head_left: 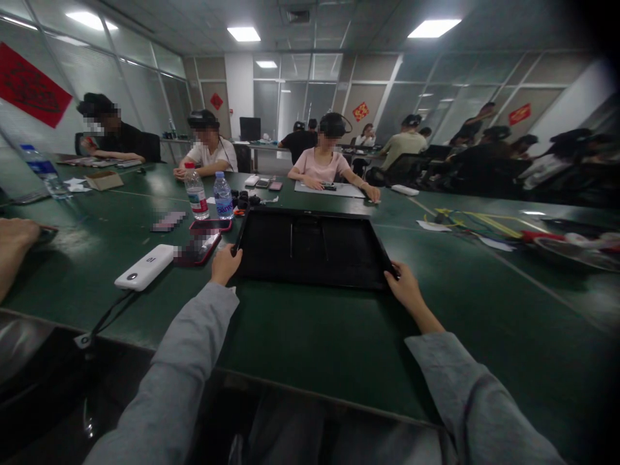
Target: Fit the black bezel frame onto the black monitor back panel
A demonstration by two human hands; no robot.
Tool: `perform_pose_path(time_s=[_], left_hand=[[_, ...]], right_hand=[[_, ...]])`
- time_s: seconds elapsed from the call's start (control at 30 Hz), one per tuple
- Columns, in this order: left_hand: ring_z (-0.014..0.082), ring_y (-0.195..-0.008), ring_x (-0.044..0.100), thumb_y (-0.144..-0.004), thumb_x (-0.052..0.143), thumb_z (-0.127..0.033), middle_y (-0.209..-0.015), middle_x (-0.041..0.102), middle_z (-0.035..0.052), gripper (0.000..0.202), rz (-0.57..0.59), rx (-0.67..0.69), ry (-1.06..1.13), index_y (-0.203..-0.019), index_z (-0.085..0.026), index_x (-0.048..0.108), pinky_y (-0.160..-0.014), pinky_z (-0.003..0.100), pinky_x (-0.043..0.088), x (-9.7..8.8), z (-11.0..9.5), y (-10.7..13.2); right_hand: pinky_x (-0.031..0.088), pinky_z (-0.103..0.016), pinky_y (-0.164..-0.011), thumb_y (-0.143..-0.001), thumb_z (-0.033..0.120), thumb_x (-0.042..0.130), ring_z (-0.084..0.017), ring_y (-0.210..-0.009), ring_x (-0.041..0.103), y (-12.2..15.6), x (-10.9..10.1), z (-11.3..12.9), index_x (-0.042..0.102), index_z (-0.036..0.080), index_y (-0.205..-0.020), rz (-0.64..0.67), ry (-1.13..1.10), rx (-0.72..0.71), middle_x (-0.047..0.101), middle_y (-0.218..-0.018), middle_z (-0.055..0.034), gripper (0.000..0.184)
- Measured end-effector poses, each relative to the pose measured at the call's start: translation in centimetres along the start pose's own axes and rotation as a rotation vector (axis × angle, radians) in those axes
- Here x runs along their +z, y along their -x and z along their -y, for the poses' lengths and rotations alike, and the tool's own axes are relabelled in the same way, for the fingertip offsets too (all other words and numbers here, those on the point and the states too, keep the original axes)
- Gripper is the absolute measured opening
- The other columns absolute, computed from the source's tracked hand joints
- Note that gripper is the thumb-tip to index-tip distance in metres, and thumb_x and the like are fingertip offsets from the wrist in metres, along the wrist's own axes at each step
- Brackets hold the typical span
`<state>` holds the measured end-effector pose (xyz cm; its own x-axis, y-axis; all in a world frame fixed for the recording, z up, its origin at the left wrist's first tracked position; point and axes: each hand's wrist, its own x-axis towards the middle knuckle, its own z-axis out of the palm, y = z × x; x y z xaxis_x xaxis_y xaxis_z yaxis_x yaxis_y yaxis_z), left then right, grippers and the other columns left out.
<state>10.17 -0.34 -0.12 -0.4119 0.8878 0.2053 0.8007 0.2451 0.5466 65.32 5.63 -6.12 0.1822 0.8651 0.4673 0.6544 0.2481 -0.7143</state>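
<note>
A wide black tray-like panel with a raised rim (310, 279) is held over the green table in front of me. My left hand (225, 263) grips its left edge, with the thumb on top. On the opposite edge, my right hand (403, 281) is closed around the rim, fingers partly hidden beneath. The panel's inner face shows a recessed block and thin ridges near its far side. Just left of my left hand lies a phone in a red case (201, 248), and beside it a white power bank (146, 267) with a black strap.
Two water bottles, one red-capped (196, 192) and one blue-capped (223, 196), stand beyond the phones. Across the green table (310, 349) a person in pink (317, 165) works at a white board. Yellow cables (489, 224) and a metal bowl (581, 253) lie right. Another person's hand (19, 234) is at left.
</note>
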Motion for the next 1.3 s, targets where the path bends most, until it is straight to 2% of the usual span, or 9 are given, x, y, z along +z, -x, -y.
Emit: perform_pose_path(time_s=[0.17, 0.3, 0.53, 0.67, 0.87, 1.1, 1.3], left_hand=[[0.0327, -0.118, 0.069, -0.099, 0.051, -0.044, -0.122, 0.075, 0.0170, 0.043, -0.004, -0.012, -0.014, -0.128, -0.017, 0.068, -0.098, 0.041, 0.052, -0.2, -0.2, 0.1], [0.0320, -0.116, 0.070, -0.098, 0.052, -0.046, -0.120, 0.076, 0.0151, 0.041, -0.006, -0.036, -0.029, -0.124, -0.020, 0.070, -0.096, 0.040, 0.053, -0.5, -0.3, 0.3], [0.0309, -0.116, 0.070, -0.098, 0.054, -0.047, -0.120, 0.076, 0.0138, 0.040, -0.040, -0.053, -0.030, -0.124, -0.022, 0.071, -0.095, 0.040, 0.053, -0.7, 0.1, 0.4], [0.0299, -0.119, 0.069, -0.097, 0.055, -0.049, -0.126, 0.075, 0.0141, 0.043, -0.018, -0.069, 0.013, -0.128, -0.020, 0.069, -0.097, 0.038, 0.052, -0.7, 0.4, -0.1], [0.0295, -0.122, 0.068, -0.101, 0.044, -0.059, -0.131, 0.073, 0.0132, 0.052, 0.028, -0.094, 0.080, -0.129, -0.022, 0.067, -0.098, 0.039, 0.051, -0.6, 0.7, -0.6], [0.0297, -0.124, 0.067, -0.102, 0.041, -0.058, -0.131, 0.073, 0.0136, 0.053, 0.030, -0.094, 0.079, -0.132, -0.021, 0.066, -0.100, 0.039, 0.050, -0.4, 1.0, -0.9], [0.0296, -0.124, 0.067, -0.102, 0.044, -0.055, -0.132, 0.072, 0.0121, 0.048, 0.041, -0.125, 0.083, -0.130, -0.022, 0.066, -0.100, 0.038, 0.050, -0.3, 0.9, -1.3]], right_hand=[[0.051, -0.058, -0.103, -0.077, 0.043, 0.060, -0.034, -0.112, 0.068, 0.2, -0.2, 0.6, 0.061, 0.021, -0.116, -0.012, 0.010, -0.010, 0.071, -0.118, -0.0169, 0.045], [0.052, -0.058, -0.102, -0.077, 0.044, 0.062, -0.034, -0.109, 0.069, 0.2, -0.1, 0.7, 0.062, 0.022, -0.113, -0.023, 0.009, 0.000, 0.072, -0.114, -0.0157, 0.043], [0.053, -0.052, -0.100, -0.077, 0.045, 0.065, -0.032, -0.106, 0.069, -1.2, 1.8, 0.7, 0.063, 0.023, -0.111, -0.092, -0.021, 0.041, 0.072, -0.107, -0.0137, 0.041], [0.052, -0.054, -0.101, -0.077, 0.046, 0.065, -0.032, -0.107, 0.068, -1.5, 2.4, 1.1, 0.060, 0.023, -0.113, -0.058, -0.052, 0.095, 0.071, -0.107, -0.0132, 0.043], [0.050, -0.056, -0.104, -0.077, 0.043, 0.063, -0.033, -0.112, 0.067, -1.5, 2.3, 1.1, 0.059, 0.023, -0.115, -0.041, -0.067, 0.087, 0.071, -0.113, -0.0147, 0.043], [0.054, -0.054, -0.100, -0.077, 0.037, 0.061, -0.031, -0.105, 0.069, -1.5, 2.1, 0.2, 0.061, 0.023, -0.117, -0.021, -0.042, 0.045, 0.072, -0.108, -0.0128, 0.043], [0.053, -0.052, -0.101, -0.076, 0.034, 0.058, -0.031, -0.109, 0.068, -1.3, 1.8, 1.0, 0.061, 0.020, -0.118, -0.015, 0.016, 0.032, 0.072, -0.113, -0.0137, 0.044]])
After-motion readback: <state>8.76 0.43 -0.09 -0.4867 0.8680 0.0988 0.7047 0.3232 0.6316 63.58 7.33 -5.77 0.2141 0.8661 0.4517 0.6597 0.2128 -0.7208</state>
